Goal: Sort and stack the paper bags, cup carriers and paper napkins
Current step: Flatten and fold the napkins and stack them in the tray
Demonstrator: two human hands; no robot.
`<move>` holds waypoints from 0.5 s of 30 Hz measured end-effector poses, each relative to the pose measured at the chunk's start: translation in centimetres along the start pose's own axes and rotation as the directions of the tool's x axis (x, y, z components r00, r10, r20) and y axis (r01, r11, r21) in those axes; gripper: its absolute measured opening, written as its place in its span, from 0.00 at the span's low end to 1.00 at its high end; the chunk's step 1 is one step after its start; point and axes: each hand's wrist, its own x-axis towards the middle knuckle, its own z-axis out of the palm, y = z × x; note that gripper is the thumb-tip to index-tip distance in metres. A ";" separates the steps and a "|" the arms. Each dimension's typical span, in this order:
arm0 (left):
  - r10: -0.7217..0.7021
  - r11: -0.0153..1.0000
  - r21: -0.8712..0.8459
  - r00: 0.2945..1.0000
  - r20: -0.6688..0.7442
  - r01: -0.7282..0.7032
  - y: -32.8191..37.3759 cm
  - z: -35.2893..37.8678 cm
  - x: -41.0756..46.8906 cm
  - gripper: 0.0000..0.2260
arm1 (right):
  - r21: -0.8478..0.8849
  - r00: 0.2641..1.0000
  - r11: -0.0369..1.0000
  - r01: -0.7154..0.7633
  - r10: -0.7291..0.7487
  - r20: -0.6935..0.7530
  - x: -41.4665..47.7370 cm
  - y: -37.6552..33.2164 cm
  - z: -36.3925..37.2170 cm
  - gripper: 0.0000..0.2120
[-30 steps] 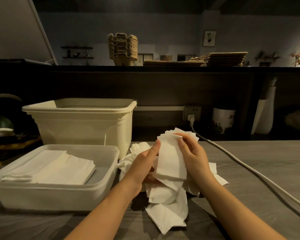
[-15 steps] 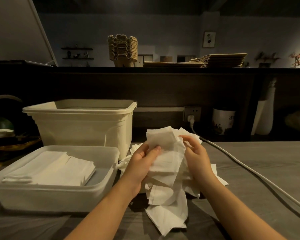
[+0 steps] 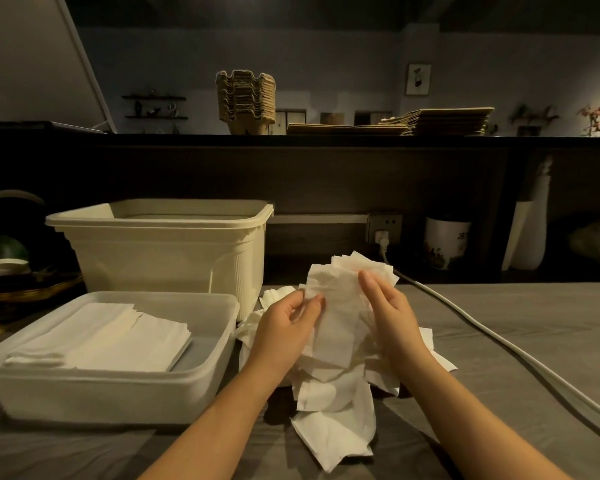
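Both hands hold a fanned bunch of white paper napkins (image 3: pixel 340 306) upright above a loose heap of napkins (image 3: pixel 333 424) on the grey table. My left hand (image 3: pixel 288 327) pinches the bunch's left edge with thumb and fingers. My right hand (image 3: pixel 388 317) grips its right side, fingers over the front. A neat stack of napkins (image 3: pixel 118 337) lies in the shallow translucent tray (image 3: pixel 219 355) at the left. On the dark shelf stand stacked pulp cup carriers (image 3: pixel 246 98) and flat brown paper bags (image 3: pixel 437 120).
A deep cream tub (image 3: pixel 167 251) stands behind the tray. A white power cable (image 3: pixel 499 344) runs from a wall socket (image 3: pixel 384 226) across the table to the right. A white jar (image 3: pixel 445 245) and a tall vase (image 3: pixel 530 233) stand at the back.
The bunch, first a flat strip, spread out and was then drawn narrower again. My left hand moved from the bunch's front to pinching its left edge.
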 end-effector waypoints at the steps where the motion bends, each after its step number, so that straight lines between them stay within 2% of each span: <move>1: -0.004 1.000 0.014 1.000 -0.011 0.004 0.1 -0.1 0.0 0.06 | 0.000 1.000 1.000 0.014 -0.014 0.016 0.0 0.0 0.0 0.07; 4: -0.031 0.999 -0.041 0.999 -0.027 0.030 0.3 -0.1 0.0 0.06 | -0.077 0.998 0.995 0.061 -0.060 0.007 0.1 0.3 0.0 0.04; 6: -0.046 0.993 -0.109 0.997 0.060 0.052 0.5 -0.1 -0.2 0.02 | -0.105 0.996 0.992 0.068 -0.073 -0.042 0.3 0.6 -0.2 0.04; 10: -0.051 0.997 -0.038 0.966 0.254 0.062 0.2 0.2 -0.6 0.11 | -0.003 0.987 1.000 0.029 -0.029 -0.159 0.6 0.6 -0.7 0.04; 15: -0.066 0.997 -0.015 0.975 0.210 0.071 0.3 -0.1 -0.4 0.06 | 0.048 0.974 0.999 0.012 -0.001 -0.225 0.8 0.6 -0.8 0.05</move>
